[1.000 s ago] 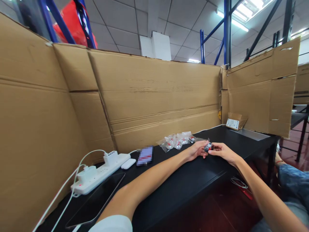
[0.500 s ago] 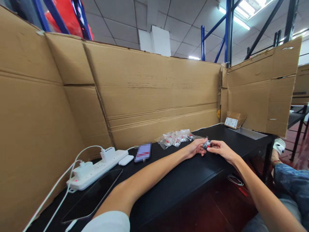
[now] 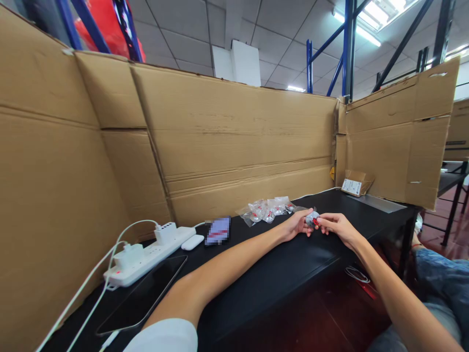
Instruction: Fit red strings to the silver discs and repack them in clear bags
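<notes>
Just right of the bags (image 3: 266, 210), left hand (image 3: 298, 226) and right hand (image 3: 335, 226) pinch a small part (image 3: 312, 218) in a fingertip grip; a loose pinch could drop it off the surface (image 3: 278, 274).

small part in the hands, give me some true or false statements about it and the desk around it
1. Both hands hold the small part. True.
2. The left hand lies flat on the power strip. False: it is at the small part, far from the strip.
3. A pile of clear bags lies behind the hands, near the cardboard wall. True.
4. The right hand holds a phone. False: the phone lies on the desk by the power strip.
</notes>
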{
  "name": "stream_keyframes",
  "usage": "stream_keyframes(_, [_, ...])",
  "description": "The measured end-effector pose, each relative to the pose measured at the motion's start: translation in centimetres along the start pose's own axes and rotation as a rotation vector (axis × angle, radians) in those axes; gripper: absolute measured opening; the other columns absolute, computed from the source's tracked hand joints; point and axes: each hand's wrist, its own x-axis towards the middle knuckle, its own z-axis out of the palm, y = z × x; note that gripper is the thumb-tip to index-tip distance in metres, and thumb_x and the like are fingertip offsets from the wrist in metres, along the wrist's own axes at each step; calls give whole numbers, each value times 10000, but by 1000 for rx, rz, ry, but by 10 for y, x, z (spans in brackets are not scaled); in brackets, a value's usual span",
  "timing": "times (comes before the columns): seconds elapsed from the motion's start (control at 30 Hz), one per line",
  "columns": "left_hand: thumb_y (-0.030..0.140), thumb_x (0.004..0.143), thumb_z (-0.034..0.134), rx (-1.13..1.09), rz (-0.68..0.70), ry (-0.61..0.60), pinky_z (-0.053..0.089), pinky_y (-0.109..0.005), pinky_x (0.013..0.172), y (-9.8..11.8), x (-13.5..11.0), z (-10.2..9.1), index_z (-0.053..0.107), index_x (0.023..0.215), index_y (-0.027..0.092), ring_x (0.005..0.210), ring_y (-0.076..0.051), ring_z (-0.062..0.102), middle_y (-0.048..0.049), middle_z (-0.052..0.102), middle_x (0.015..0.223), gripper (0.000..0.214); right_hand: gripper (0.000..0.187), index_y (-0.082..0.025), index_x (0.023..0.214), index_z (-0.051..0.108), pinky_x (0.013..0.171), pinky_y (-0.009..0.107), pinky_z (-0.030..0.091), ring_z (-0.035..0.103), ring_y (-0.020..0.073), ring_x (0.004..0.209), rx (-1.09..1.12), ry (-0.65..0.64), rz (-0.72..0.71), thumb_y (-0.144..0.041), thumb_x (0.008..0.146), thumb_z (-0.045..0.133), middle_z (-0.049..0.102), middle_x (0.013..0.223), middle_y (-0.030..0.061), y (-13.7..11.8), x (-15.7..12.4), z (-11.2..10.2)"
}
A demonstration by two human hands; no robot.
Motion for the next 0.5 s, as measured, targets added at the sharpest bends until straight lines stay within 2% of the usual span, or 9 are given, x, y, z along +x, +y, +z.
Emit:
stream_keyframes(0.23, [570,766,623,24,35,3,427,-232,534,3,-2,3,548,853,160,540,-102,504,-2,569,683,425,416,-141,816,709,529,250,383,494,120,574,-72,16,-21,-538,698,738,609,677,25,-2,-1,3])
stream_keyframes(0.5, [574,774,615,-10,42,51,426,-223,511,1,-2,3,578,883,155,542,-99,511,-8,577,721,435,431,-148,829,699,547,254,374,480,119,581,-74,9,-3,-553,686,737,606,690,17,5,0,1])
